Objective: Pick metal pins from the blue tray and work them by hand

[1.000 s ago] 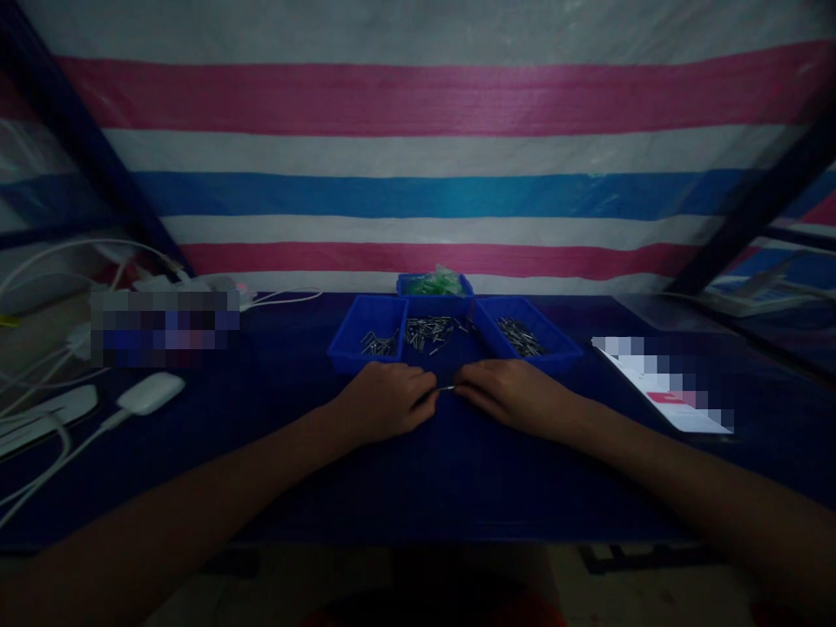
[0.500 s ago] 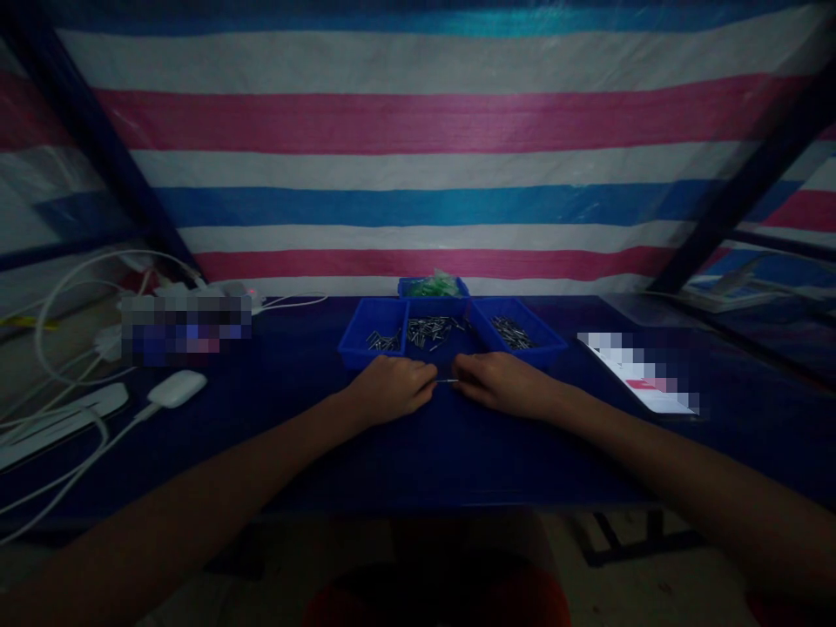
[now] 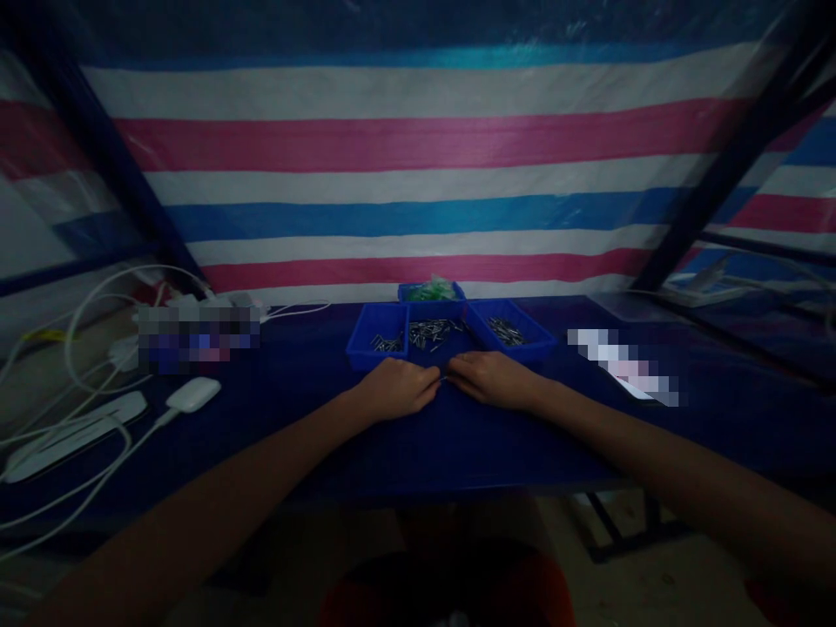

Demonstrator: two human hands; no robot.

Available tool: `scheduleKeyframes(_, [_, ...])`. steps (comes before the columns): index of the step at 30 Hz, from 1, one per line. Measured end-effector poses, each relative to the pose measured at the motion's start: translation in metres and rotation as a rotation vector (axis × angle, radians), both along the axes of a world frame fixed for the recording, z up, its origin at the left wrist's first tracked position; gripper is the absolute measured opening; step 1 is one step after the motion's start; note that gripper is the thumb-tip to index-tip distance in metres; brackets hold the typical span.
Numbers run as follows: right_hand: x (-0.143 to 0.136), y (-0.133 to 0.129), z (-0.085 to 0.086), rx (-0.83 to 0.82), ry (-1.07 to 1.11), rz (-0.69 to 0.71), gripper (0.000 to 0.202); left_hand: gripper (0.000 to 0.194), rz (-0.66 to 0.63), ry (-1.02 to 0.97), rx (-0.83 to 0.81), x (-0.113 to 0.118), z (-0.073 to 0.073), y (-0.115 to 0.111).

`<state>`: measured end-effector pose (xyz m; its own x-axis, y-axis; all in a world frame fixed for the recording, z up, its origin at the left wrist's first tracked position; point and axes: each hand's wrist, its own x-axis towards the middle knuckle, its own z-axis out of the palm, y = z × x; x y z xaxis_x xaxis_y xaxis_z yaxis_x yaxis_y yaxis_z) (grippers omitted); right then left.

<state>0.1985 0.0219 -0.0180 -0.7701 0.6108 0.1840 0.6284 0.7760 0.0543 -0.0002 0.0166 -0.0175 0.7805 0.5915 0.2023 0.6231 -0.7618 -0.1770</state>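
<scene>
Over the front middle of the blue table (image 3: 418,461), my left hand (image 3: 401,387) and my right hand (image 3: 489,379) face each other with bent, closed fingers. Between their fingertips a thin, light metal piece (image 3: 444,378) spans the narrow gap, pinched at both ends; its exact kind is too small to make out. Just beyond my hands lies a pile of small metal pins (image 3: 428,333). A blue bin (image 3: 358,335) with some similar pieces stands past my left hand, and another blue bin (image 3: 532,348) holding more of them stands past my right.
At the back, a third blue bin (image 3: 418,305) contains a green and clear plastic bag (image 3: 436,287). White cables and a white charger (image 3: 194,394) lie at the left, near a white flat device (image 3: 78,435). A lit phone (image 3: 630,374) rests at the right. Striped sheeting (image 3: 418,209) hangs behind.
The camera view has tilted and shifted slightly. My hands have come a little closer together, so less of the thin metal piece shows between them.
</scene>
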Motion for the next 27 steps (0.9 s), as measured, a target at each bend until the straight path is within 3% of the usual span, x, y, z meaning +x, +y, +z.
scheduleKeyframes(9, [-0.002,-0.016,0.009,-0.015,-0.033,-0.102,0.02,0.025,0.081,-0.003,-0.048,0.003,0.0,-0.003])
scheduleKeyframes(14, [-0.007,-0.05,0.005,-0.028,0.038,-0.24,0.02,0.017,0.187,-0.08,-0.076,0.012,-0.001,-0.03])
scheduleKeyframes(20, [-0.015,-0.074,-0.009,-0.025,0.194,-0.372,0.018,0.021,0.368,-0.3,-0.122,0.015,-0.013,-0.065])
scheduleKeyframes(27, [-0.009,-0.081,-0.016,-0.151,0.455,-0.32,0.018,0.023,0.346,-0.483,-0.225,0.008,-0.013,-0.072])
